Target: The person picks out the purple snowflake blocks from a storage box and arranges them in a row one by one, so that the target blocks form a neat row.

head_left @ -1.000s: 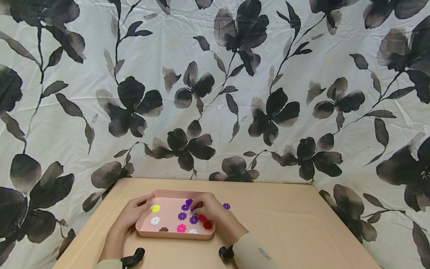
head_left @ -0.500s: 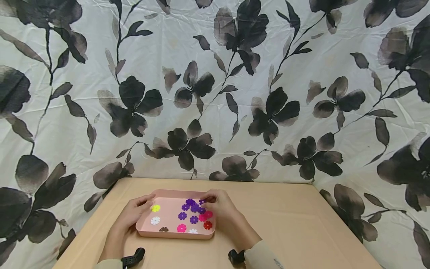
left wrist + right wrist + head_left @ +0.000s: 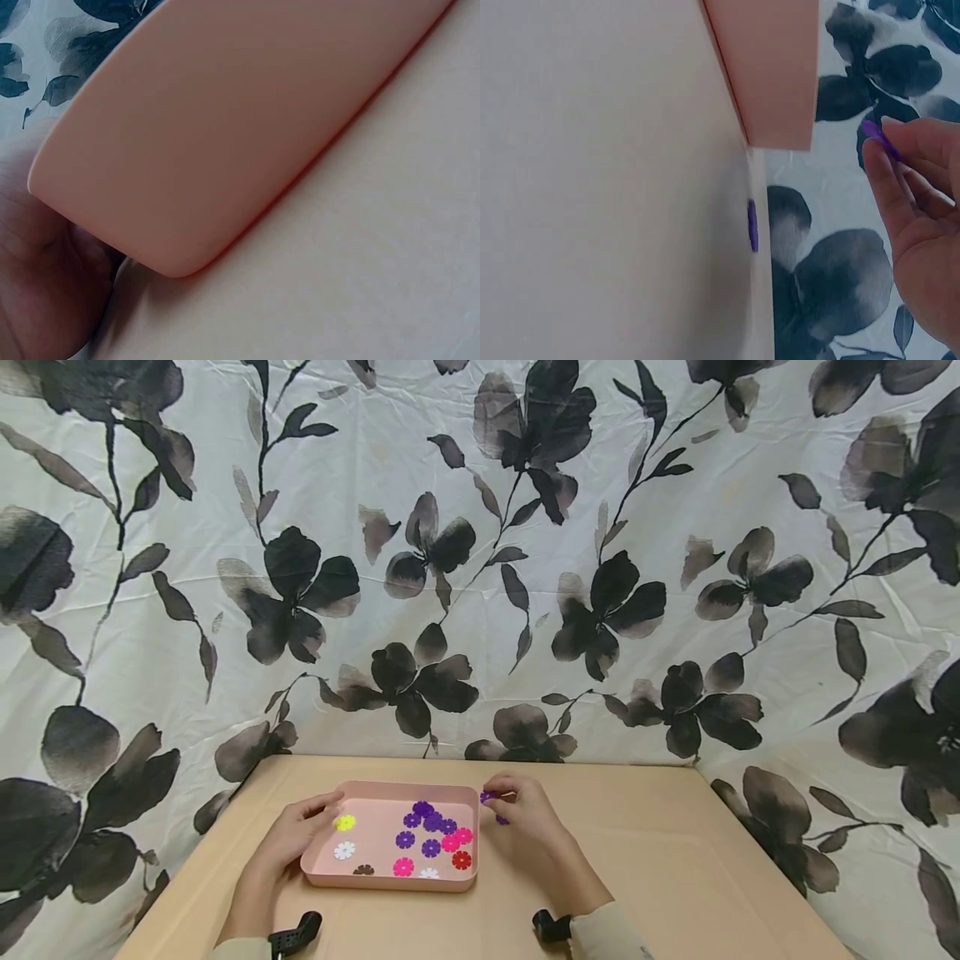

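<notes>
A pink tray [image 3: 322, 877] lies on the tan table [image 3: 675, 877] and holds several flower-shaped discs: purple ones [image 3: 427, 817], a yellow one [image 3: 345, 822], a white one [image 3: 344, 850], a pink one [image 3: 403, 866] and a red one [image 3: 461, 860]. My left hand [image 3: 324, 817] grips the tray's left rim; the left wrist view shows the tray's outer wall [image 3: 210, 135] against my palm [image 3: 37, 300]. Just right of the tray, my right hand [image 3: 497, 799] pinches a purple disc [image 3: 486, 796] [image 3: 877, 137] in its fingertips. Another purple disc [image 3: 753, 225] lies on the table below that hand.
A white cloth printed with black flowers [image 3: 480, 568] hangs close behind and beside the table. Bare tabletop stretches to the right of my right hand. Black camera mounts sit on both wrists [image 3: 296, 935] [image 3: 551, 927].
My right hand has moved from over the tray's right part to the table beside it, with a purple disc in its fingertips. The left hand and tray stayed put.
</notes>
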`<state>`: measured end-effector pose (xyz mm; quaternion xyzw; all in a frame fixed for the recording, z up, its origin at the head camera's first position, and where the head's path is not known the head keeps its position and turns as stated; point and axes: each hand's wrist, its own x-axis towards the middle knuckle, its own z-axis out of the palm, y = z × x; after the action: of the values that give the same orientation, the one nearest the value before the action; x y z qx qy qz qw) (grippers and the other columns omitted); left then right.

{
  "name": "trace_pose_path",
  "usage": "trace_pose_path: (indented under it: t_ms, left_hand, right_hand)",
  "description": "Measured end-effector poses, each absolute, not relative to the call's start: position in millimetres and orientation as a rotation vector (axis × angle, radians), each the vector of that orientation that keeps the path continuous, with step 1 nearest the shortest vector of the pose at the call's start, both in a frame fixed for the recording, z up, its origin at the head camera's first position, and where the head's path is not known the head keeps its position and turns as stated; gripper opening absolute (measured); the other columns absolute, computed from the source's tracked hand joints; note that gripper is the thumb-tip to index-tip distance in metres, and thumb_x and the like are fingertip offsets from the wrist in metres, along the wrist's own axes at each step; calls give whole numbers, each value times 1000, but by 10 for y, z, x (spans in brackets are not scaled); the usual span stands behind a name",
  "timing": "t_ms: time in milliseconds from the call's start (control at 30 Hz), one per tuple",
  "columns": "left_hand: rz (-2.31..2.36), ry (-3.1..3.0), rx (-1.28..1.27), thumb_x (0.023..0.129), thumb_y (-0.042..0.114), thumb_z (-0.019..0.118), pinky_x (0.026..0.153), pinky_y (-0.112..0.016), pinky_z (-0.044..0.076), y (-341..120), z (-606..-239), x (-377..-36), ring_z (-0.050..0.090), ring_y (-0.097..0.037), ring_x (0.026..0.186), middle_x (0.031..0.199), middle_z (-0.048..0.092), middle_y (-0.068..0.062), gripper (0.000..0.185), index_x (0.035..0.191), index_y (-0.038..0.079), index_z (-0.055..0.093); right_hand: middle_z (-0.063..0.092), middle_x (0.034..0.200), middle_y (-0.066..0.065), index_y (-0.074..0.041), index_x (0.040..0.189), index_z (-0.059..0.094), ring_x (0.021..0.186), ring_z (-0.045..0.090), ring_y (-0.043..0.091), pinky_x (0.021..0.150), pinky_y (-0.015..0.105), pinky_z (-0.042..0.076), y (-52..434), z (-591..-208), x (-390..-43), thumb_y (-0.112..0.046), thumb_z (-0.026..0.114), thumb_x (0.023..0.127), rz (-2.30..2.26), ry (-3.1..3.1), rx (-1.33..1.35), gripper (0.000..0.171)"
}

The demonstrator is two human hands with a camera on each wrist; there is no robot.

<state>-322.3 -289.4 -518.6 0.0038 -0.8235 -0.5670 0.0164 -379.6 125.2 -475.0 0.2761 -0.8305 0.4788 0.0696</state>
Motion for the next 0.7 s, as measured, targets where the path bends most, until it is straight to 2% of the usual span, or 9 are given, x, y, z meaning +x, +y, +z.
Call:
trace_pose_path:
  t_ms: [267,467,700]
  left_hand:
    - [-1768,-2563,9,107,31,59,125,-58,29,-2896,-5179,-3229,31,-40,156,164,42,-16,53,154,9,51]
    - [-1763,-2567,12,107,31,59,125,-59,29,-2900,-5170,-3227,31,-41,156,164,42,-17,53,154,9,51]
    - [-1752,-2567,7,107,32,59,125,-59,29,-2907,-5183,-3232,31,-41,156,163,43,-16,53,154,9,51]
  right_hand:
    - [73,115,9,-2,111,78,107,70,26,94,38,62,1421,-4761,-3851,3,69,95,1392,-2498,744,20]
    - [73,109,8,-1,108,79,102,72,23,92,36,62,1536,-4810,-3901,5,72,92,1355,-2526,719,18]
    - [72,104,9,-2,107,79,97,67,20,90,36,60,1627,-4881,-3887,4,72,92,1357,-2626,550,18]
